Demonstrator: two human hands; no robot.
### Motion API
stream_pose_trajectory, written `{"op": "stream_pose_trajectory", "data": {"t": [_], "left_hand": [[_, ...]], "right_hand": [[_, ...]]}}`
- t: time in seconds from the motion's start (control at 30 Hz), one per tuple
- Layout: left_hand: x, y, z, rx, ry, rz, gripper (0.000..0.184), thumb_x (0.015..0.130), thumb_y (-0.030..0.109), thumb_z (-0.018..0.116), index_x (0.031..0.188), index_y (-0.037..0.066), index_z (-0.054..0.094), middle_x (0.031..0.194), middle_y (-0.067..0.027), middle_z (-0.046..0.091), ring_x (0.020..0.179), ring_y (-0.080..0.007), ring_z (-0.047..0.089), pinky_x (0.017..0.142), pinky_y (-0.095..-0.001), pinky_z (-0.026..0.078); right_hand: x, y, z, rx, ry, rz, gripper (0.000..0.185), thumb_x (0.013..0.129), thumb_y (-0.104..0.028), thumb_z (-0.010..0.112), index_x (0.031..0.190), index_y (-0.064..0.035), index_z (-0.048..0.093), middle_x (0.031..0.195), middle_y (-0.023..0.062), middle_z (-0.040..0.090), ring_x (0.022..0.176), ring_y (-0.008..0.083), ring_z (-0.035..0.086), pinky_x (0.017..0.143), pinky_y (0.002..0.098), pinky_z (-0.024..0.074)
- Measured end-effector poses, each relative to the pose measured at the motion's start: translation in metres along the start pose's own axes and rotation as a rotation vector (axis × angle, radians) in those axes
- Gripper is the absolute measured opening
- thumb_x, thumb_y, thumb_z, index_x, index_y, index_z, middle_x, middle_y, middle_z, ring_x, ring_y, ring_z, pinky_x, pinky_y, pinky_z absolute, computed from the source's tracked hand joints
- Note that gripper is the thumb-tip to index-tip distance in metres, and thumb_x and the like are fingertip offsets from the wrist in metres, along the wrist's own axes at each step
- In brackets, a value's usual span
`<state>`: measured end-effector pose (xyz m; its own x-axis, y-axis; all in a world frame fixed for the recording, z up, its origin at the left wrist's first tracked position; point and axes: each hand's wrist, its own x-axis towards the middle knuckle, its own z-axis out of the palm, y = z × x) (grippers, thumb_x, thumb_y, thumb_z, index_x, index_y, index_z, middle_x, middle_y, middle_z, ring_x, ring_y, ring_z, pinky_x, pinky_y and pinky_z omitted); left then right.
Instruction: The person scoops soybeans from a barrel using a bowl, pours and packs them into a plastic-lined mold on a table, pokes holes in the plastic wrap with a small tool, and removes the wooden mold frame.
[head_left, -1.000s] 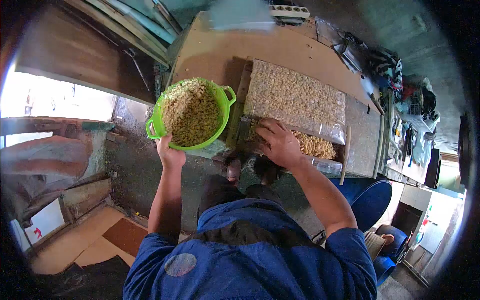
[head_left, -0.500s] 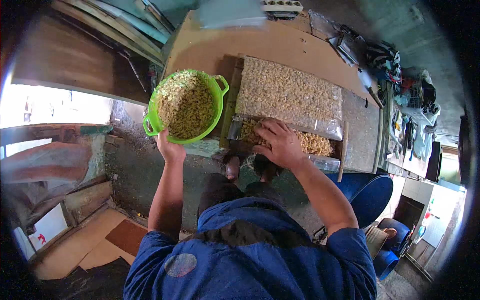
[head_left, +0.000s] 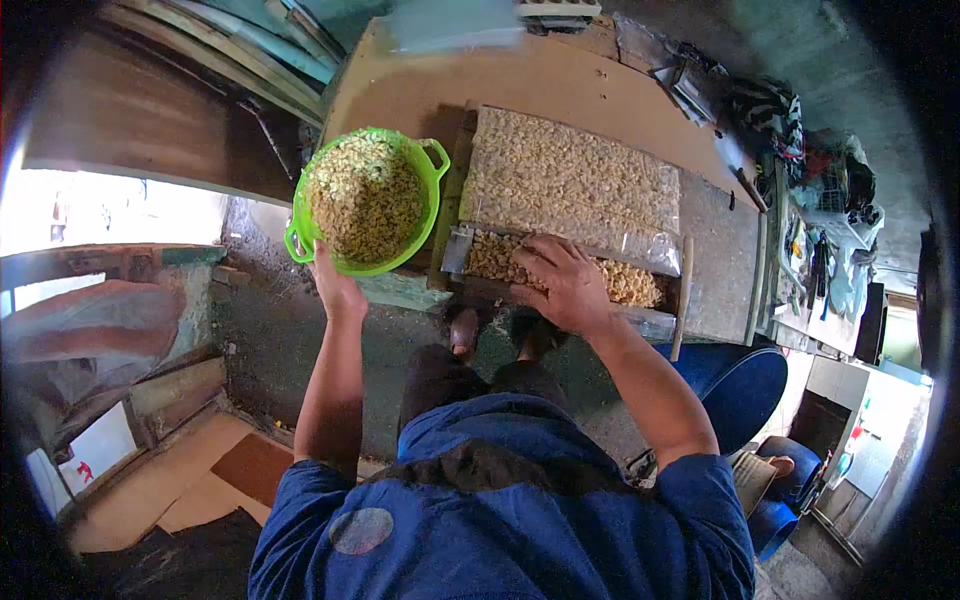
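Note:
My left hand (head_left: 338, 290) grips the near rim of a bright green two-handled plastic basin (head_left: 441, 192), thumb up along its side. Pale, bean-like grains (head_left: 368, 205) are heaped in the basin. My right hand (head_left: 570, 287) lies palm down with fingers spread over a strip of loose yellowish grains (head_left: 632, 286); its fingertips touch them. Just beyond that hand lies a wide flat layer of similar grains (head_left: 570, 175) under clear plastic film. A wooden bar (head_left: 452, 205) borders it on the left, and a thin stick (head_left: 684, 300) on the right.
The brown board tabletop (head_left: 400, 85) extends behind the grains. A blue drum (head_left: 740, 395) stands below the table's right side. Wire baskets and bags (head_left: 835, 215) crowd the far right. Planks (head_left: 225, 60) lean at upper left. My feet (head_left: 464, 328) are close to the table edge.
The basin and the film-covered layer appear slightly higher and farther left in view. My left hand stays on the rim; my right hand has barely shifted over the loose grains.

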<state>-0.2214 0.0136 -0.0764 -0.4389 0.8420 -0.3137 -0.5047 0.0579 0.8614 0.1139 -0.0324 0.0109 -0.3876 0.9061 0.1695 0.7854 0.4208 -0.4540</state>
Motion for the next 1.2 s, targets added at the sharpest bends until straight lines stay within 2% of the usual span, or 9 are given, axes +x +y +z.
{"op": "stream_pose_trajectory", "data": {"t": [0.2,0.3,0.43,0.53,0.6,0.67,0.8,0.97,1.2], "left_hand": [[-0.039,0.018,0.001,0.092,0.026,0.022,0.065,0.101,0.041,0.048,0.153,0.014,0.02,0.15,-0.0099,0.038,0.138,-0.0279,0.039,0.11,-0.0448,0.033],[-0.071,0.013,-0.015,0.275,0.104,0.06,0.053,0.102,0.041,0.045,0.146,0.016,0.031,0.142,-0.0081,0.046,0.133,-0.0265,0.044,0.105,-0.045,0.036],[-0.126,-0.024,-0.037,0.324,0.012,-0.173,0.032,0.102,0.038,0.045,0.12,0.013,0.05,0.116,-0.0037,0.054,0.116,-0.0221,0.053,0.099,-0.0439,0.042],[-0.148,-0.062,-0.048,0.729,-0.628,-0.078,0.037,0.101,0.034,0.048,0.129,0.01,0.049,0.131,-0.007,0.054,0.121,-0.0243,0.053,0.101,-0.0419,0.042],[-0.169,-0.063,-0.018,0.628,-0.705,-0.222,0.041,0.101,0.032,0.049,0.135,0.01,0.048,0.136,-0.0086,0.052,0.123,-0.0251,0.053,0.101,-0.0416,0.042],[-0.179,-0.051,0.025,0.127,-0.579,-0.774,0.049,0.098,0.028,0.054,0.142,0.006,0.044,0.14,-0.0111,0.051,0.13,-0.0261,0.048,0.101,-0.0442,0.043],[-0.185,-0.065,0.062,-0.004,-0.651,-0.887,0.06,0.094,0.032,0.059,0.145,0.008,0.04,0.141,-0.0096,0.051,0.126,-0.025,0.051,0.101,-0.0416,0.043],[-0.191,-0.068,0.087,-0.166,-0.719,-0.961,0.059,0.091,0.022,0.058,0.145,0.007,0.039,0.141,-0.0092,0.051,0.126,-0.023,0.05,0.1,-0.0415,0.044],[-0.203,-0.074,0.097,-0.208,-0.708,-0.995,0.062,0.089,0.03,0.063,0.143,0.009,0.043,0.139,-0.0087,0.055,0.128,-0.0251,0.052,0.102,-0.0433,0.043]], "right_hand": [[-0.02,0.022,-0.008,-0.002,-0.054,0.096,0.031,0.082,-0.015,0.071,0.111,-0.0061,0.063,0.117,0.012,0.062,0.109,0.0342,0.059,0.096,0.0448,0.0473],[-0.026,0.022,-0.015,0.082,0.023,0.204,0.031,0.082,-0.016,0.072,0.11,-0.0062,0.063,0.115,0.0115,0.062,0.107,0.0343,0.059,0.094,0.0446,0.048],[-0.017,0.014,-0.02,0.032,0.057,0.008,0.03,0.081,-0.015,0.072,0.109,-0.0057,0.063,0.111,0.0121,0.062,0.106,0.0353,0.059,0.09,0.0452,0.0494],[-0.021,0.023,-0.015,0.019,0.033,-0.04,0.03,0.081,-0.015,0.073,0.108,-0.0056,0.063,0.109,0.0129,0.062,0.105,0.0357,0.059,0.089,0.0458,0.0497],[-0.03,0.03,-0.016,0.021,0.003,-0.016,0.03,0.081,-0.015,0.073,0.108,-0.0056,0.064,0.108,0.0133,0.062,0.105,0.0358,0.059,0.09,0.0461,0.0496],[-0.037,0.037,-0.021,0.016,0.027,0.091,0.03,0.08,-0.015,0.074,0.107,-0.006,0.064,0.107,0.0133,0.062,0.104,0.0354,0.059,0.09,0.0457,0.049],[-0.042,0.04,-0.023,0.081,0.071,0.147,0.028,0.08,-0.019,0.074,0.103,-0.006,0.065,0.111,0.0111,0.062,0.108,0.0338,0.058,0.094,0.045,0.0483],[-0.035,0.034,-0.026,0.031,0.057,-0.077,0.026,0.079,-0.012,0.073,0.101,-0.0054,0.063,0.11,0.0133,0.062,0.107,0.0355,0.059,0.094,0.0436,0.0484],[-0.062,0.058,-0.038,0.057,0.094,0.098,0.029,0.078,-0.014,0.073,0.105,-0.0092,0.065,0.108,0.0106,0.063,0.105,0.0343,0.059,0.093,0.0453,0.0481]]}}
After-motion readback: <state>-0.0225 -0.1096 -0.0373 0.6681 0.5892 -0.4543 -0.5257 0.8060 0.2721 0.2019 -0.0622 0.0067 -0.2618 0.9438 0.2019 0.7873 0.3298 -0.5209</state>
